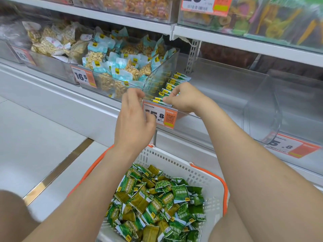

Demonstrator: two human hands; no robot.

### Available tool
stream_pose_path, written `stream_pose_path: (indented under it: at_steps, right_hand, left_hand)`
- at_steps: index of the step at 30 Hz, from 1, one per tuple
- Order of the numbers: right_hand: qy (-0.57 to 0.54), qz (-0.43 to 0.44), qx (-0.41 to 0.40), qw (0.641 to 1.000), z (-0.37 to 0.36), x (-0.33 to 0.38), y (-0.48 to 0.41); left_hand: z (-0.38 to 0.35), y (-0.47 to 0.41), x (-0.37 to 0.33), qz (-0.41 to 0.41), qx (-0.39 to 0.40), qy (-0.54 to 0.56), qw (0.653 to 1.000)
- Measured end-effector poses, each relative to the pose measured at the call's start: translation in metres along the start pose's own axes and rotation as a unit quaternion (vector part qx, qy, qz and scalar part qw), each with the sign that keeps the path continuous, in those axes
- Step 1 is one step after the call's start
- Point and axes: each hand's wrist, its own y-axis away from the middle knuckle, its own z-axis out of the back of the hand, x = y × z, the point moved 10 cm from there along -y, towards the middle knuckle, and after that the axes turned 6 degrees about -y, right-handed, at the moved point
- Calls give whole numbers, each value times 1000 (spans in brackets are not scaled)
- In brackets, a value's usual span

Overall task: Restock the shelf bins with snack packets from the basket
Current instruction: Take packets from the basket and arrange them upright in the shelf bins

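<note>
Slotted plastic basket of glossy green packets, right hand fingers pinching one, left hand fingers slack, empty

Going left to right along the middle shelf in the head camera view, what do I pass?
White-labelled nut packets → pale blue nut packets above the 16.5 tag → row of green packets above the 15.8 tag → clear bin with the 5.8 tag.

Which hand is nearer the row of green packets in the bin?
Right. The right hand has its fingers on the front green packets; the left hand sits just left of them, by the clear divider.
</note>
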Motion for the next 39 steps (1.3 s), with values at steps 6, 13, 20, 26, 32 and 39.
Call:
stream_pose_path:
  at_steps: [6, 13, 20, 26, 32, 39]
  right_hand:
    - [21, 69, -128, 989, 29, 7, 35]
    - [133, 218, -84, 963, 7, 46, 130]
    - [377, 114, 258, 882, -84, -43, 181]
    - [417, 56, 370, 828, -102, -99, 205]
    - [363, 68, 347, 862, -94, -99, 195]
    - [375, 73, 346, 857, -96, -101, 189]
  left_hand:
    - [-10, 27, 32, 139, -10, -38, 990]
    - [-105, 79, 34, 67, 299, -130, 943]
    - [-181, 175, 36, -53, 514, -242, 821]
    - [-219, 246, 57, -102, 636, -288, 708]
    - [-239, 289, 85, -26, 722, -212, 658]
    - [-250, 300, 96, -69, 728, -272, 625]
